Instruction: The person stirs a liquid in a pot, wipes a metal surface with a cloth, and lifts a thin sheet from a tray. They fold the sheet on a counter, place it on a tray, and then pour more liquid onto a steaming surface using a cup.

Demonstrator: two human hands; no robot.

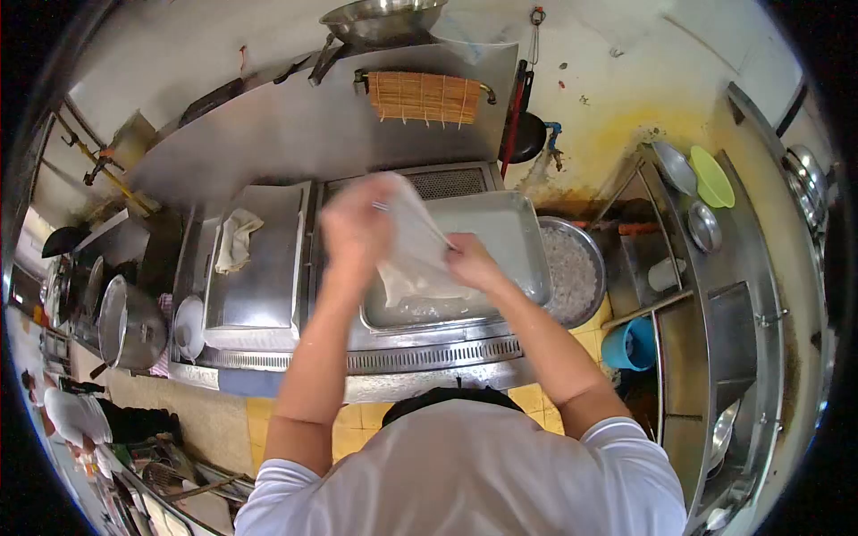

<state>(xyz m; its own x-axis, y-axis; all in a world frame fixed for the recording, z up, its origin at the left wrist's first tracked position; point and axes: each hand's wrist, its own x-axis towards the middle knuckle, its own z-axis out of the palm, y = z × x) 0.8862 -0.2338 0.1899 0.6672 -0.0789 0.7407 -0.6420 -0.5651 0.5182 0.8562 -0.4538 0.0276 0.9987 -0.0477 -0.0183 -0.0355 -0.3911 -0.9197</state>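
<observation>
A thin white cloth (413, 234) is stretched between my two hands above a rectangular metal tray (527, 223). My left hand (357, 223), smeared by motion, is closed on the cloth's upper end. At the cloth's right edge, my right hand (472, 261) pinches it between closed fingers. The cloth's lower part hangs into the tray and touches what lies there. Wet, shiny patches show along the tray's near side. To the left stands a steel steamer box with a flat lid (259, 286), on which a crumpled cream cloth (238, 241) lies.
Right of the tray sits a round metal basin (585, 277) with pale, lumpy contents. A blue bucket (629, 344) stands below a steel shelf (751, 357). A bamboo mat (424, 96) hangs at the back. A large pot (132, 323) is at left; another person (80, 415) stands farther off.
</observation>
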